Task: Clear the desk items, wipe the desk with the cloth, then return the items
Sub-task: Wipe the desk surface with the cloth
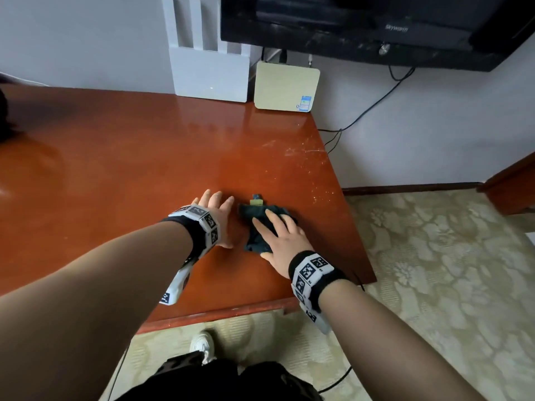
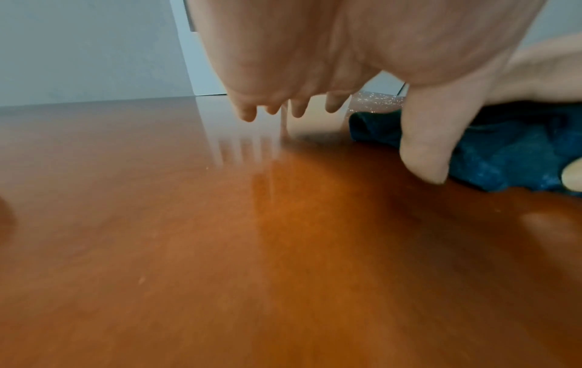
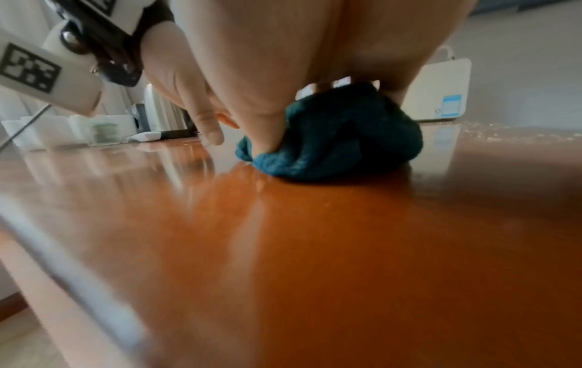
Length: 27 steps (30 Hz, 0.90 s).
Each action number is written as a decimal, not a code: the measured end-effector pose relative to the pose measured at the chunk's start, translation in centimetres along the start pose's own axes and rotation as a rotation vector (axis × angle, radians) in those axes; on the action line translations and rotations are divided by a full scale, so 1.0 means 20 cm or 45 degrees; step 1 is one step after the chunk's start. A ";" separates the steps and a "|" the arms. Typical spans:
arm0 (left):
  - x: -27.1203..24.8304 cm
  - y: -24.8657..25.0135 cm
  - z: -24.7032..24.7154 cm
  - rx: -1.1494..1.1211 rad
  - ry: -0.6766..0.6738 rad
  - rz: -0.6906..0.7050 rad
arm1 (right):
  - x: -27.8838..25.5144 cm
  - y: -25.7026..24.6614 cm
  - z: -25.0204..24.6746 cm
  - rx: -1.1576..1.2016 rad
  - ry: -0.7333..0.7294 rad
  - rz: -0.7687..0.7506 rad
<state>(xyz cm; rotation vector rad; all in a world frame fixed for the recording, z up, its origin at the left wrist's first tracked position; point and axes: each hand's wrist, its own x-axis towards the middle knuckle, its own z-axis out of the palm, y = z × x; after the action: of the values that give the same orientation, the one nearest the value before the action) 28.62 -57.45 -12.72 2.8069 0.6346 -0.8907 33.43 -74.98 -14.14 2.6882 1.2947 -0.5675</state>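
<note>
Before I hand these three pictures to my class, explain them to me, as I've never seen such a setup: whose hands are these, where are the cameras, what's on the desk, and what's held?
There is no machine here. A person works with bare hands, wearing one camera on the head and one on each wrist. The head picture looks down at both hands, and each wrist picture looks along its own hand. On the desk lies a dark cloth. The right hand presses it down with spread fingers, as for wiping. The left hand is open beside it and holds nothing. A white router and a beige box stand at the back edge.
</note>
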 end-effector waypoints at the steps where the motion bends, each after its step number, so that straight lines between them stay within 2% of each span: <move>1: 0.03 0.01 -0.02 0.016 -0.017 -0.008 | 0.03 0.01 -0.01 -0.015 0.014 0.005; 4: 0.07 0.04 -0.04 0.007 -0.055 -0.004 | 0.08 0.08 -0.04 -0.035 0.067 0.017; 6: 0.11 0.08 -0.04 -0.004 -0.041 0.009 | 0.11 0.18 -0.06 0.017 0.073 0.107; 12: 0.18 0.15 -0.10 -0.024 -0.066 -0.057 | 0.10 0.67 -0.17 0.274 0.066 0.805; 14: 0.20 0.14 -0.11 -0.048 -0.068 -0.113 | 0.11 0.76 -0.26 0.363 0.135 0.869; 16: 0.22 0.11 -0.12 -0.123 -0.054 -0.189 | 0.15 0.75 -0.35 0.420 0.265 0.726; 19: 0.25 0.05 -0.13 -0.240 -0.039 -0.298 | 0.26 0.55 -0.44 0.463 0.375 0.283; 21: 0.25 0.02 -0.11 -0.239 -0.029 -0.309 | 0.34 0.36 -0.43 0.378 0.312 -0.024; 23: 0.26 0.00 -0.10 -0.220 -0.005 -0.303 | 0.41 0.21 -0.37 0.202 0.172 -0.246; 25: 0.26 -0.02 -0.09 -0.196 0.002 -0.298 | 0.45 0.14 -0.28 0.018 0.058 -0.360; 27: 0.27 -0.03 -0.08 -0.192 0.022 -0.281 | 0.48 0.16 -0.23 -0.058 0.068 -0.354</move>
<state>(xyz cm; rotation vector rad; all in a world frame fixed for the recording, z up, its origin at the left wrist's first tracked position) 33.20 -54.56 -14.43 2.6493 0.9862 -0.8146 42.63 -68.74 -13.75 2.5195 1.6892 -0.4880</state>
